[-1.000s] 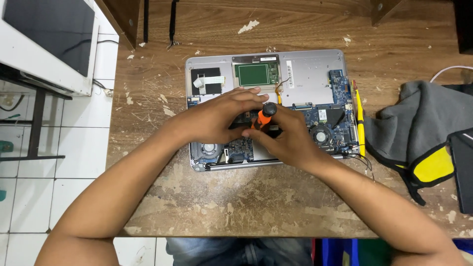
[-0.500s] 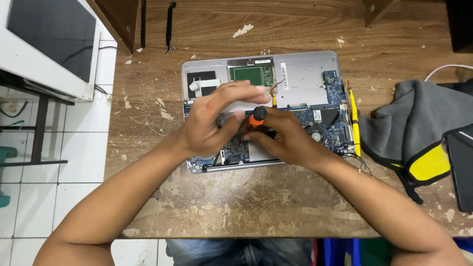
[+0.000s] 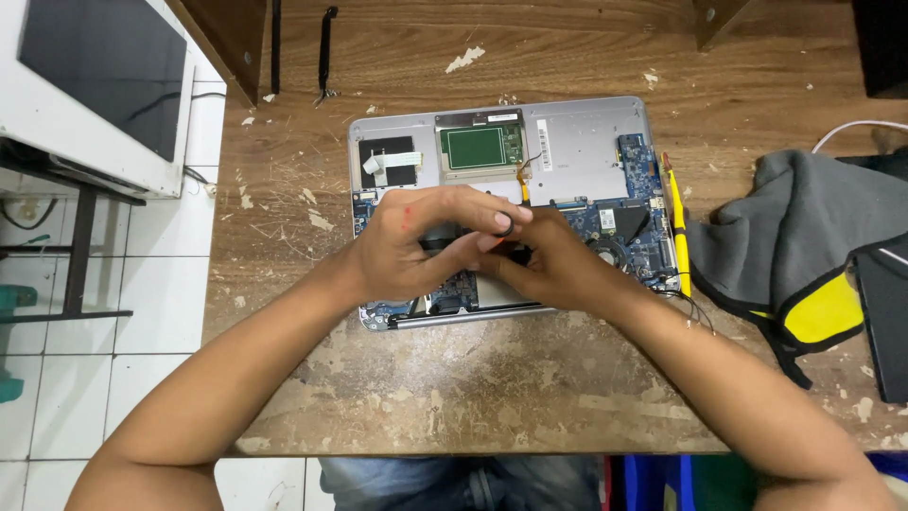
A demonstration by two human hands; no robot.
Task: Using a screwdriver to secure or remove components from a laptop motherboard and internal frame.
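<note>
Lowered, both hands, left hand (image 3: pixel 416 248) and right hand (image 3: pixel 558 265), clamp the near-upright screwdriver (image 3: pixel 504 230) over the opened laptop (image 3: pixel 586 151).

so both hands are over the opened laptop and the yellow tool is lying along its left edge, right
Not quite. Both hands, left hand and right hand, are over the opened laptop, but the yellow tool lies along its right edge, between the laptop and the grey cloth. The head view shows this.
</note>
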